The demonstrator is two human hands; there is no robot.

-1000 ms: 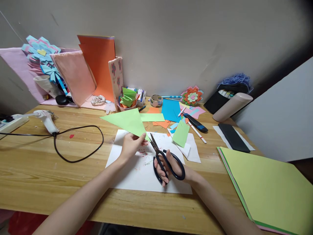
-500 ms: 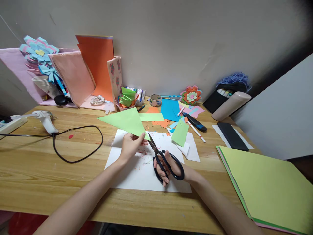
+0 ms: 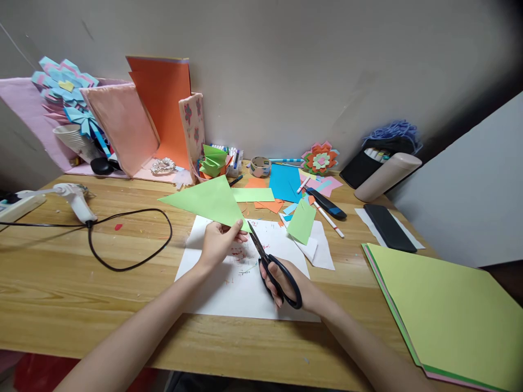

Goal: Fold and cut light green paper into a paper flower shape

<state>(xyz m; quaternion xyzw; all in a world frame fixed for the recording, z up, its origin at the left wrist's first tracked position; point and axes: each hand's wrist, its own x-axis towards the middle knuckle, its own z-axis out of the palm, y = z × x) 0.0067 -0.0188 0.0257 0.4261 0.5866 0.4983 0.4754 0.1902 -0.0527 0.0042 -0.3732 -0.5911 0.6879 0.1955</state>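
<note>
My left hand (image 3: 223,239) pinches a light green paper triangle (image 3: 208,202) near its right lower corner, thumb on top. The triangle's long point reaches out to the left. In my right hand (image 3: 281,277) are black-handled scissors (image 3: 265,256), with fingers and thumb through the loops. Their blades look nearly closed, and the tips lie at the triangle's right corner. Whether the blades touch the paper there is hard to make out. Beneath both hands lies a white sheet (image 3: 216,299) with red specks.
A green strip (image 3: 255,195), blue paper (image 3: 285,182), a green scrap (image 3: 301,222) and a utility knife (image 3: 326,203) lie behind. On the right are a phone (image 3: 389,227) and a coloured paper stack (image 3: 445,310); on the left, a white glue gun (image 3: 77,202) with its looped cable.
The scissors' handles have come together, and the blades have closed at the triangle's corner. My left hand and the triangle have barely shifted.
</note>
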